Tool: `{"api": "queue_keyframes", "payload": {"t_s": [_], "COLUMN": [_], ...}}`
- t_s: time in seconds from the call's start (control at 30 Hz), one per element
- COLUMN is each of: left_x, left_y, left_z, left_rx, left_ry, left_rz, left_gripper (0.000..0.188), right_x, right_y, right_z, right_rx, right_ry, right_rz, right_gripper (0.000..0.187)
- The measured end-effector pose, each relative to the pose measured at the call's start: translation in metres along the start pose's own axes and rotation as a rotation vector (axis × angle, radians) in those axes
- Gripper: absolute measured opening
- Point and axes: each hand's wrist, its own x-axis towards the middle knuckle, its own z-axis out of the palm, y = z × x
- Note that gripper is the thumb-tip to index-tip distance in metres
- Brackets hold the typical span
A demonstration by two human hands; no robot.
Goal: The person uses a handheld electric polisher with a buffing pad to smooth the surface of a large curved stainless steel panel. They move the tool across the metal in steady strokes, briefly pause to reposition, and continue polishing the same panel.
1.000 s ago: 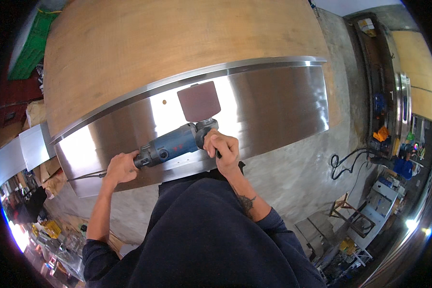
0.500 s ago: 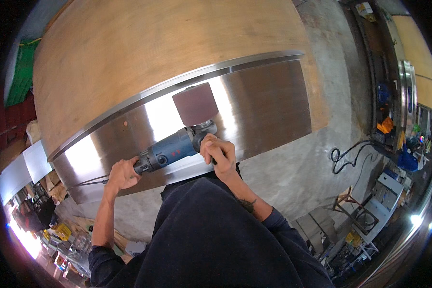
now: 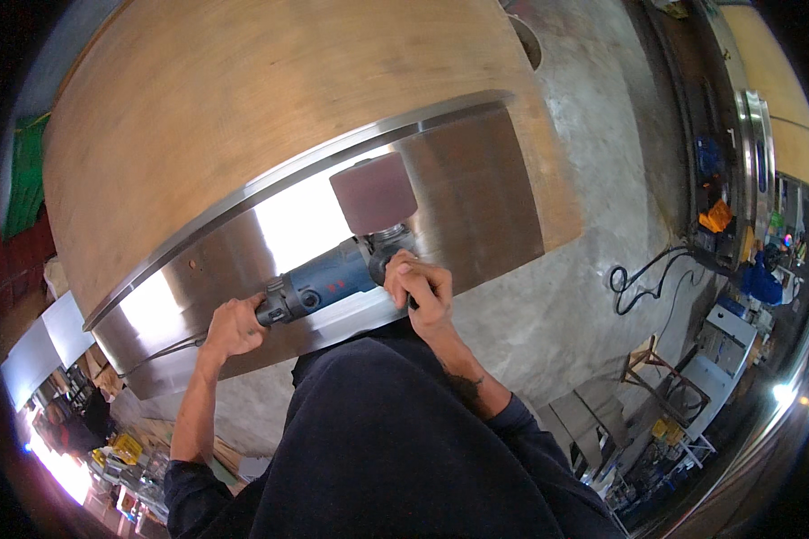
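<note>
My left hand (image 3: 235, 327) is wrapped round the rear end of a blue and dark grey drum sander (image 3: 328, 277), beside its power cord. My right hand (image 3: 420, 287) grips the black side handle near the tool's head. At the far end of the sander, a wide reddish-brown abrasive drum (image 3: 375, 193) is over a shiny stainless steel panel (image 3: 476, 180); whether it touches the steel I cannot tell. The panel has a raised, bent edge (image 3: 333, 154) along its far side, just beyond the drum.
Beneath the panel is a large wooden board (image 3: 270, 81). Concrete floor (image 3: 593, 171) lies to the right, with a looped black hose or cable (image 3: 634, 286) on it. A stool-like frame (image 3: 661, 373) and a grey metal unit (image 3: 724, 346) stand at the lower right. Green material (image 3: 27, 175) shows at the far left.
The drum sander and both hands have moved rightward along the steel panel, closer to its right end. My grip on the tool is unchanged, and the whole view has shifted slightly.
</note>
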Motion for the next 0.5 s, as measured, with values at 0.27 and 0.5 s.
{"api": "queue_keyframes", "payload": {"t_s": [0.27,0.5], "left_x": [0.036,0.061], "left_y": [0.054,0.097], "left_z": [0.005,0.013], "left_rx": [0.068,0.039], "left_ry": [-0.054,0.019], "left_rz": [0.028,0.113], "left_gripper": [0.06,0.058], "right_x": [0.011,0.028], "right_y": [-0.011,-0.025], "right_z": [-0.058,-0.107], "right_rx": [-0.036,0.03], "right_ry": [0.062,0.065], "right_rz": [-0.107,-0.189], "right_gripper": [0.044,0.035]}}
